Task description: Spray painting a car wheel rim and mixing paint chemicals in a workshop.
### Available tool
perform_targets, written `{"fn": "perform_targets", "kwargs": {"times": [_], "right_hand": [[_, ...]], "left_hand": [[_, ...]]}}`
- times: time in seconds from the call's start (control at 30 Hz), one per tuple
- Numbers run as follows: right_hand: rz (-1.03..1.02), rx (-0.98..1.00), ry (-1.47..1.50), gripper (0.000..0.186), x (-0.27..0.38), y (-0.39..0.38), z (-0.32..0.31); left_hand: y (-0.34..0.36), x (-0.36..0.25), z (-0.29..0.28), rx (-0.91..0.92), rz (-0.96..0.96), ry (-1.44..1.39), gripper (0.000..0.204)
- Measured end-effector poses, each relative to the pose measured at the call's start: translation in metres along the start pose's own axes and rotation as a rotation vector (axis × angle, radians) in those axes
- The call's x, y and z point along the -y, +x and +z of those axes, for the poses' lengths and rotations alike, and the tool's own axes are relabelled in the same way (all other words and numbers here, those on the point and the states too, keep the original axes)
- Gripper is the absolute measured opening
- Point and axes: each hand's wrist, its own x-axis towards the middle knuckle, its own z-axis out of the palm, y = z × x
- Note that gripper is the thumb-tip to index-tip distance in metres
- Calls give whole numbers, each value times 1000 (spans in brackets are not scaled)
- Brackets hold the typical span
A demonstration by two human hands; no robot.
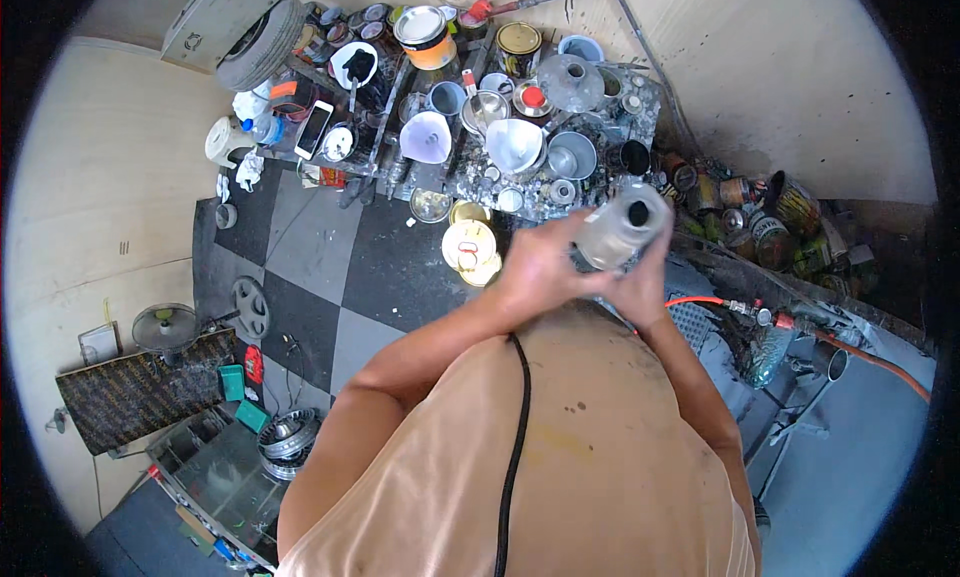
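Observation:
A translucent grey container [605, 239] with a pale rim and a round dark opening is held up in front of my torso, at the near edge of a paint-stained bench. From its left side, my left hand [540, 265] grips it with bent fingers. My right hand [643, 282] closes around its right and lower side. Both hands are slightly blurred, and the container hides some fingertips. Just beyond it on the bench are a clear cup [572, 157] and a dark-lined cup [633, 158].
Paint tins [519, 47], a white mixing cup [515, 145] and a phone [314, 130] crowd the bench [455, 182]. Lidded tins [468, 245] stand below its front edge. Used cans [770, 239] heap at right, near an orange air hose [850, 347]. A wheel rim [287, 435] lies lower left.

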Motion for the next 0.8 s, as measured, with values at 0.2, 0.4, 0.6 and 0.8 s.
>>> {"fn": "perform_targets", "kwargs": {"times": [0.2,0.4,0.6,0.8], "right_hand": [[194,-254,-30,127,-17,-57,-53],[323,-482,-114,128,-25,-142,-82],[356,-547,-121,126,-23,-185,-87],[414,-693,-238,123,4,-215,-112]], "left_hand": [[8,49,-8,423,149,97,68],[21,253,-111,119,-673,567,66],[4,393,-169,-112,-340,890,59],[18,215,-131,-109,-254,1017,35]]}}
